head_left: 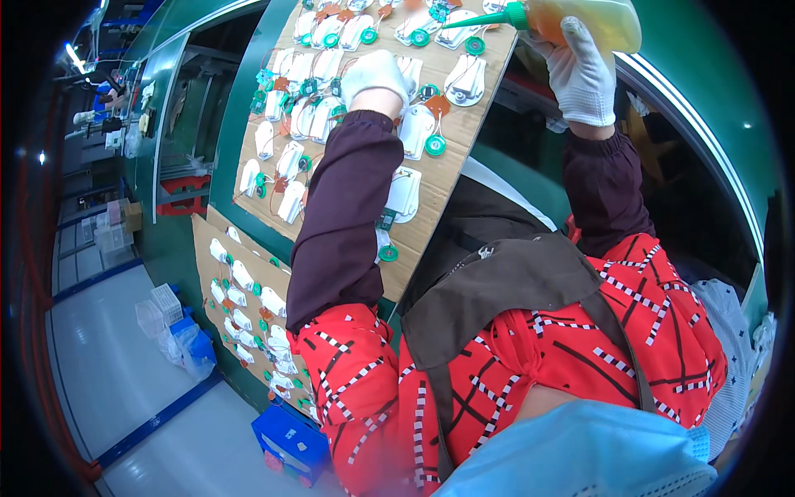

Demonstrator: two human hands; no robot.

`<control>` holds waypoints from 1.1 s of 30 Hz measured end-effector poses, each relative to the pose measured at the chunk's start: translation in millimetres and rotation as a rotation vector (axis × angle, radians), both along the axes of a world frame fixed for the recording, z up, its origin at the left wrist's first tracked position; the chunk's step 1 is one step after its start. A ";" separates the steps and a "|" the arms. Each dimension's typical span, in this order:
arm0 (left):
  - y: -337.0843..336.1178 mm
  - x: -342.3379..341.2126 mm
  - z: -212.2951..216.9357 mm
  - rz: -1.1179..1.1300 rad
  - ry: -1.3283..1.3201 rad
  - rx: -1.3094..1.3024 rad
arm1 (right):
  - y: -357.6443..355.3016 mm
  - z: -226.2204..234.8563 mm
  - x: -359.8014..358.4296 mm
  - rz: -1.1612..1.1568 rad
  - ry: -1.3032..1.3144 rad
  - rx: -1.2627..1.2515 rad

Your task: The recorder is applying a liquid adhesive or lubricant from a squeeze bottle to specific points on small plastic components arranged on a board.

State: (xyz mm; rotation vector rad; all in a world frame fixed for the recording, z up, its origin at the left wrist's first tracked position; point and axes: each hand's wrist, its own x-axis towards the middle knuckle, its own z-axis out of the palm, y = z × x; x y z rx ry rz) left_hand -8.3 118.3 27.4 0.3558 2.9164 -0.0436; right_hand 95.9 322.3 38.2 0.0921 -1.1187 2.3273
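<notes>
In a white glove, my right hand (582, 76) is closed round a squeeze bottle (592, 23) of amber liquid. The bottle lies nearly level, its long green nozzle pointing left over the far part of a cardboard sheet (432, 240). Rows of white plastic pieces (416, 131) cover that sheet, with thin wires, green round parts (435, 145), orange tabs (438, 105) and small circuit boards. My left hand (377, 76), also gloved, is curled down among the pieces in the middle rows. Its fingertips are hidden beneath it, so what they grip does not show.
A second cardboard sheet (217, 286) with similar pieces lies at the left on the green table (230, 186). Below it, on the floor, stands a blue box (290, 443). White baskets (166, 305) and a blue bin (195, 344) are farther left.
</notes>
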 end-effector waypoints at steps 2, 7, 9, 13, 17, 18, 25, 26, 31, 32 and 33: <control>-2.2 -3.3 -4.3 -0.039 0.039 0.008 | 0.1 1.4 0.9 0.004 -0.025 0.004; -5.6 -1.4 -11.2 -0.103 0.083 -0.067 | -1.9 1.3 3.6 0.007 -0.007 -0.013; -8.6 -1.0 -17.3 -0.134 0.154 -0.088 | -0.7 -0.9 4.2 0.007 -0.015 -0.026; -13.3 -3.5 -16.4 -0.120 0.098 -0.045 | 1.3 -5.5 3.6 0.008 -0.006 -0.067; -16.6 -3.1 -6.2 -0.091 0.021 0.086 | 0.7 -7.1 3.4 0.018 -0.010 -0.058; -17.9 -5.3 -6.6 -0.090 0.021 0.087 | -0.2 -7.2 3.0 0.018 -0.010 -0.057; -18.0 -7.6 -20.3 -0.070 0.070 0.116 | -4.8 -24.2 -4.1 0.013 -0.084 0.037; -18.0 -8.5 -21.2 -0.066 0.083 0.103 | -6.0 -25.5 -5.3 0.024 -0.094 0.043; -16.7 -12.2 -15.1 -0.141 0.015 -0.012 | -6.0 -26.6 -5.6 0.045 -0.105 0.040; -16.6 -13.5 -13.8 -0.161 -0.027 -0.055 | -6.4 -28.1 -7.2 0.043 -0.111 0.028; -17.1 -13.2 -12.9 -0.162 -0.027 -0.053 | -6.9 -28.7 -8.6 0.042 -0.117 0.016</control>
